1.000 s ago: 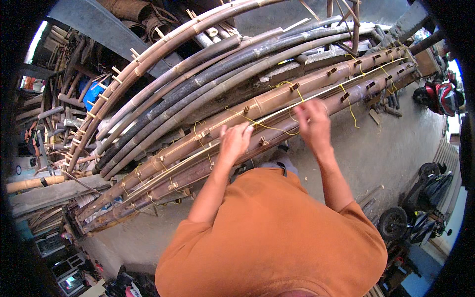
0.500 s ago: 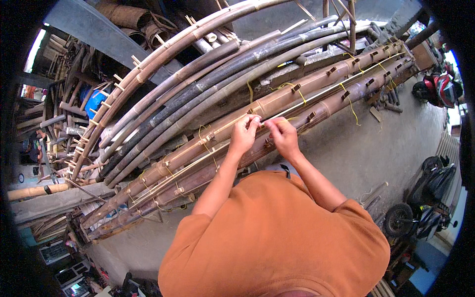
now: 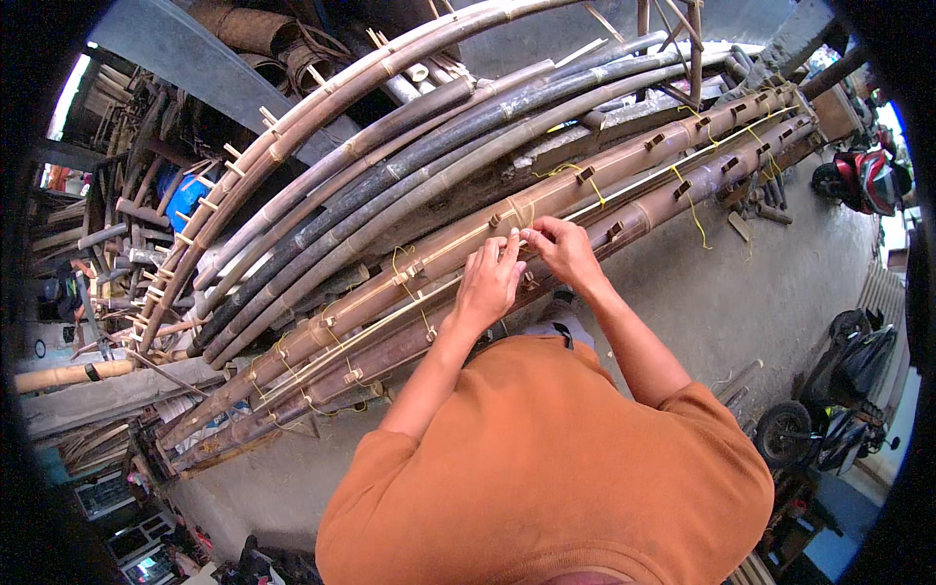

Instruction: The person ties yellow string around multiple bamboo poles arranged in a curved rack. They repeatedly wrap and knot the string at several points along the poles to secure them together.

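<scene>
My left hand [image 3: 490,283] and my right hand [image 3: 563,253] meet fingertip to fingertip over two long brown bamboo poles. Both are closed in a pinch on a thin yellow cord [image 3: 533,212], mostly covered by the fingers, which loops over the far bamboo pole [image 3: 439,249]. The near bamboo pole [image 3: 643,214] passes beneath my right wrist. Short wooden pegs [image 3: 585,175] stick out along both poles. Between the poles runs a thin pale strip [image 3: 366,327], tied at several places with more yellow cord [image 3: 698,216] whose ends hang loose.
Thick dark bamboo poles [image 3: 390,175] lie beyond the work. A curved bamboo frame with pegs [image 3: 292,136] arches at the far left, near heaped bamboo offcuts and a blue object [image 3: 187,203]. A motorbike [image 3: 829,390] and a red motorbike [image 3: 863,180] stand at the right.
My right hand has shifted slightly up and left, to the far side of my left fingertips. My left hand has moved a little lower and turned, its back now showing more.
</scene>
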A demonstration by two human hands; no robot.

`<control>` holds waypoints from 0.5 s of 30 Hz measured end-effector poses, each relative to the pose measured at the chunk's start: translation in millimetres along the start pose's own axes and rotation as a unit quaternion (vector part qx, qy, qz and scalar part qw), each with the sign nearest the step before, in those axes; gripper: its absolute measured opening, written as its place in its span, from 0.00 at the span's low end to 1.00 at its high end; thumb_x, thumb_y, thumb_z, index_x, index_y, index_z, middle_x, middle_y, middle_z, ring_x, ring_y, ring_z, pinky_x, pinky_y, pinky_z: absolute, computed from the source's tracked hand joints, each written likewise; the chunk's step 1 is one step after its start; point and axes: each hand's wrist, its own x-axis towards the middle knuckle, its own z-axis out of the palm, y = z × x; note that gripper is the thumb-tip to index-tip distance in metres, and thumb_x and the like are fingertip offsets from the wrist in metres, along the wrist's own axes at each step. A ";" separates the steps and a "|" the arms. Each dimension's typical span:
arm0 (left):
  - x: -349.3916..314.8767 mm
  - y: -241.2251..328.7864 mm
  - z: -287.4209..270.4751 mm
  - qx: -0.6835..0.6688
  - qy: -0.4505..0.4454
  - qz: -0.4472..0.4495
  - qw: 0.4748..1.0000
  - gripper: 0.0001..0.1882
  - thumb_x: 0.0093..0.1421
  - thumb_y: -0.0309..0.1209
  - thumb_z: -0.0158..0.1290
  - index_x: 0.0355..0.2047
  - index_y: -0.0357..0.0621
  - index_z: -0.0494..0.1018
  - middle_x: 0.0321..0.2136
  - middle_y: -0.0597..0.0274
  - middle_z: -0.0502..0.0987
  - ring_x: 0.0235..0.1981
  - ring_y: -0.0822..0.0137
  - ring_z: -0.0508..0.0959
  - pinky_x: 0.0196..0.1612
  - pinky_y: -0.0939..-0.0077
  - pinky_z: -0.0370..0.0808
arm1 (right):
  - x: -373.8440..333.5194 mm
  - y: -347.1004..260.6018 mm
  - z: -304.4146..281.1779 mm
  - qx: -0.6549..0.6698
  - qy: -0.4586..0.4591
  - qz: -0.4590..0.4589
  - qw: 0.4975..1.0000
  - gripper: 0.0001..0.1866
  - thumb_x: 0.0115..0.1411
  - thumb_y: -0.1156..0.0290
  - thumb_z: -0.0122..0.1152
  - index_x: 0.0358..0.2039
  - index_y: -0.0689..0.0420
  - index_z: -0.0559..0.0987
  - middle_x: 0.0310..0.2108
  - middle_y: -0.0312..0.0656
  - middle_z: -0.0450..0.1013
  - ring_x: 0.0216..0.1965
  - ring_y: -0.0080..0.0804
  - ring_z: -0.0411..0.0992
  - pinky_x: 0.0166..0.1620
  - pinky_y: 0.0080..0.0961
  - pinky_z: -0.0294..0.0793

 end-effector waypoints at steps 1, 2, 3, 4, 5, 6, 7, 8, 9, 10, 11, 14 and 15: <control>0.4 0.8 2.0 -0.010 0.017 -0.001 1.000 0.21 0.63 0.32 0.56 0.56 0.39 0.74 0.41 0.53 0.74 0.44 0.51 0.75 0.45 0.56 0.71 | 0.3 0.4 1.5 0.005 -0.010 -0.003 1.000 0.14 0.63 0.61 0.64 0.37 0.61 0.82 0.31 0.52 0.79 0.33 0.46 0.79 0.38 0.35 0.75; 0.4 -1.0 2.9 -0.031 0.007 -0.024 0.999 0.19 0.62 0.31 0.57 0.53 0.39 0.75 0.41 0.52 0.74 0.45 0.51 0.75 0.45 0.56 0.72 | 0.6 1.5 2.6 0.010 -0.020 -0.006 1.000 0.15 0.63 0.60 0.64 0.37 0.61 0.82 0.32 0.52 0.79 0.34 0.46 0.79 0.38 0.36 0.75; 0.3 -4.1 3.4 -0.051 -0.003 -0.046 0.998 0.17 0.62 0.31 0.58 0.50 0.38 0.76 0.42 0.50 0.73 0.45 0.50 0.75 0.45 0.57 0.73 | 0.7 3.3 3.3 0.015 -0.030 -0.009 0.999 0.15 0.63 0.60 0.64 0.38 0.61 0.82 0.32 0.53 0.79 0.34 0.46 0.79 0.39 0.36 0.75; 0.2 -6.0 2.3 -0.072 -0.014 -0.069 0.995 0.15 0.61 0.30 0.59 0.47 0.37 0.78 0.43 0.48 0.73 0.46 0.50 0.74 0.45 0.57 0.73 | 0.0 6.1 3.2 0.037 -0.061 -0.007 0.997 0.16 0.63 0.59 0.63 0.38 0.62 0.82 0.33 0.52 0.79 0.35 0.44 0.79 0.39 0.35 0.75; 1.2 -9.3 0.6 -0.099 -0.017 -0.075 0.992 0.13 0.61 0.30 0.59 0.45 0.37 0.78 0.43 0.49 0.73 0.45 0.51 0.75 0.45 0.58 0.74 | -1.3 8.9 1.7 0.044 -0.065 0.001 0.997 0.16 0.64 0.59 0.62 0.38 0.62 0.82 0.32 0.52 0.79 0.35 0.43 0.79 0.40 0.35 0.75; 3.6 -13.8 -1.8 -0.126 -0.020 -0.081 0.988 0.12 0.61 0.29 0.60 0.43 0.36 0.79 0.43 0.49 0.73 0.45 0.53 0.75 0.45 0.60 0.74 | -2.8 11.4 -0.3 0.051 -0.068 0.010 0.996 0.16 0.64 0.59 0.62 0.38 0.62 0.82 0.32 0.52 0.79 0.34 0.42 0.79 0.40 0.35 0.75; 5.3 -17.4 -3.6 -0.153 -0.024 -0.088 0.984 0.11 0.61 0.29 0.60 0.41 0.35 0.79 0.43 0.50 0.73 0.44 0.54 0.76 0.45 0.61 0.75 | -5.2 12.1 -1.7 0.058 -0.072 0.019 0.996 0.16 0.64 0.59 0.61 0.38 0.62 0.82 0.32 0.52 0.79 0.34 0.41 0.79 0.40 0.35 0.75; 6.0 -23.5 -2.4 -0.143 0.049 -0.052 0.987 0.08 0.63 0.29 0.58 0.35 0.34 0.79 0.39 0.56 0.74 0.41 0.60 0.77 0.46 0.68 0.75 | -10.4 5.0 -3.8 0.025 -0.038 0.021 0.999 0.18 0.64 0.57 0.61 0.36 0.62 0.83 0.29 0.51 0.79 0.31 0.39 0.78 0.38 0.36 0.74; 5.4 -38.1 -1.1 -0.262 0.059 -0.125 0.955 0.08 0.65 0.29 0.55 0.38 0.36 0.79 0.36 0.62 0.76 0.38 0.64 0.77 0.49 0.72 0.74 | -14.4 3.8 -6.8 -0.002 -0.042 0.040 0.998 0.18 0.64 0.56 0.62 0.34 0.62 0.83 0.27 0.51 0.78 0.30 0.39 0.78 0.37 0.37 0.74; 14.7 -38.8 -18.0 -0.418 0.068 -0.258 0.868 0.09 0.67 0.30 0.53 0.41 0.38 0.78 0.38 0.58 0.79 0.41 0.63 0.78 0.52 0.71 0.74 | -18.5 8.0 -13.5 -0.029 -0.043 0.063 0.997 0.19 0.64 0.56 0.62 0.33 0.62 0.82 0.26 0.51 0.78 0.29 0.39 0.77 0.37 0.38 0.74; 20.1 -50.2 -35.0 -0.591 0.097 -0.277 0.752 0.11 0.68 0.32 0.51 0.43 0.37 0.77 0.41 0.53 0.80 0.44 0.60 0.80 0.53 0.65 0.76 | -21.7 12.6 -19.3 -0.055 -0.045 0.084 0.994 0.20 0.63 0.55 0.62 0.32 0.63 0.82 0.25 0.51 0.77 0.29 0.40 0.77 0.36 0.38 0.73; 37.2 -70.1 -83.8 -0.697 0.158 -0.306 0.629 0.10 0.68 0.33 0.50 0.34 0.39 0.75 0.33 0.58 0.80 0.33 0.63 0.80 0.46 0.63 0.77 | -33.0 45.7 -15.1 -0.104 -0.057 0.076 0.990 0.21 0.63 0.54 0.62 0.29 0.63 0.80 0.22 0.55 0.73 0.26 0.43 0.75 0.34 0.41 0.71; 44.2 -84.4 -87.3 -0.737 0.172 -0.302 0.579 0.12 0.69 0.33 0.50 0.28 0.44 0.69 0.24 0.68 0.72 0.21 0.72 0.70 0.35 0.71 0.73 | -37.1 53.0 -12.5 -0.132 -0.056 0.067 0.987 0.21 0.64 0.55 0.62 0.29 0.63 0.80 0.22 0.55 0.73 0.25 0.43 0.74 0.33 0.41 0.71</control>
